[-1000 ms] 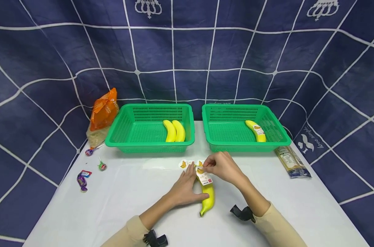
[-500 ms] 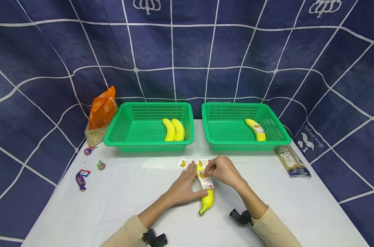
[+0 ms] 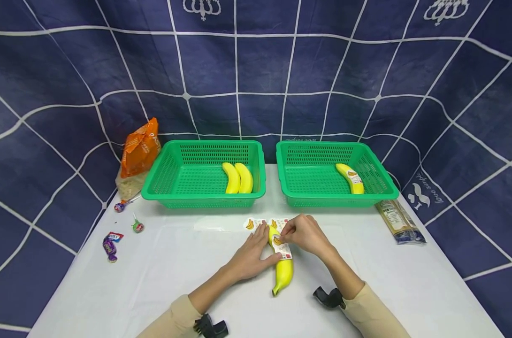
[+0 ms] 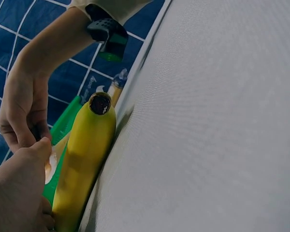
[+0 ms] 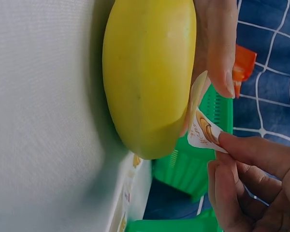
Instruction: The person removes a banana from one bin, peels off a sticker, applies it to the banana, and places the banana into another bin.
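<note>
A yellow banana (image 3: 284, 273) lies on the white table between my hands, its stem end towards me. My left hand (image 3: 249, 256) rests along its left side with fingers extended, and the thumb lies on a white sticker (image 3: 283, 249) printed with bananas. That sticker lies along the top of the banana at its near end. Its far end, seen in the right wrist view, curls up off the peel, where my right hand (image 3: 307, 234) pinches the corner between thumb and forefinger. A strip of similar stickers (image 3: 256, 222) lies just beyond the banana.
Two green baskets stand behind: the left basket (image 3: 205, 202) holds two bananas (image 3: 245, 178), the right basket (image 3: 332, 202) one stickered banana (image 3: 344, 172). Wrapped sweets (image 3: 110, 249), lollipops (image 3: 138, 226) and an orange bag (image 3: 141, 149) lie left. A flat packet (image 3: 397, 220) lies right.
The right hand has lowered the sticker towards me onto the banana, drawing its held end down slightly. My left thumb has shifted from the peel onto the sticker's near part.
</note>
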Demonstrator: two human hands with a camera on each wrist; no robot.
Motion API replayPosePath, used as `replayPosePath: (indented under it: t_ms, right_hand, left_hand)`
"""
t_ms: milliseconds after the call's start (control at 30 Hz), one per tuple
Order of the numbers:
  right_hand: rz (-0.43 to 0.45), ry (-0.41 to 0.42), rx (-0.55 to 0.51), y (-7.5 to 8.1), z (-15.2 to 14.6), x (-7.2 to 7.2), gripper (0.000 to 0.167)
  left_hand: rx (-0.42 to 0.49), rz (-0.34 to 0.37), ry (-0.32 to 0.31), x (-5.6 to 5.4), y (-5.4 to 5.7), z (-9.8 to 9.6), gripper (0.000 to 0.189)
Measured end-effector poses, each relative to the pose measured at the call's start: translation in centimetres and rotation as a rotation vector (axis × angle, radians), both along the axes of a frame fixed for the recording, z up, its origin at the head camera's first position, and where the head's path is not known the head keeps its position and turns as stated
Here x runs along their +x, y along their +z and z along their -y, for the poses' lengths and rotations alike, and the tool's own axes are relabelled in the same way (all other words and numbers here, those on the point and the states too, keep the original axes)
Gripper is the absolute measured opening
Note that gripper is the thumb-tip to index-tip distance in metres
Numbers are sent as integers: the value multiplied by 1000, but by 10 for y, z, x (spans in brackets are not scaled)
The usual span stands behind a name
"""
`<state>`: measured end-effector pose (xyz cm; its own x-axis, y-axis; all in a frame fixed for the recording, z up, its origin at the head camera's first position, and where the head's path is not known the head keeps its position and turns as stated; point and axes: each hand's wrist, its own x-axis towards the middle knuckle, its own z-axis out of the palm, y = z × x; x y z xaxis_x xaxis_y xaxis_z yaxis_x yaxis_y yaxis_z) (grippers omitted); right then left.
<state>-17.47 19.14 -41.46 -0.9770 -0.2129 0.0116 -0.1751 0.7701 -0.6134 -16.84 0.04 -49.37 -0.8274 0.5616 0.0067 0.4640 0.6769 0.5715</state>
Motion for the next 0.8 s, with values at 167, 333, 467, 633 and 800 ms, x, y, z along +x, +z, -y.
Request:
replayPosePath:
  t_ms: [167, 333, 467, 633, 800]
  right_hand:
    - [13, -13, 8, -2, 1, -1, 15]
    - [3, -4, 10, -2, 1, -2, 15]
    - [2, 8, 7, -3, 1, -3, 14]
    - [9, 11, 1, -6, 1, -3, 14]
    - [15, -6, -1, -9, 1, -5, 14]
  left_hand:
    - [4, 1, -5, 1, 0, 0, 95]
    - [6, 8, -3, 1, 0, 1, 94]
    - [11, 5, -4, 1, 0, 0, 94]
    - [2, 7, -5, 1, 0, 0, 94]
    - [6, 5, -7, 1, 0, 0, 94]
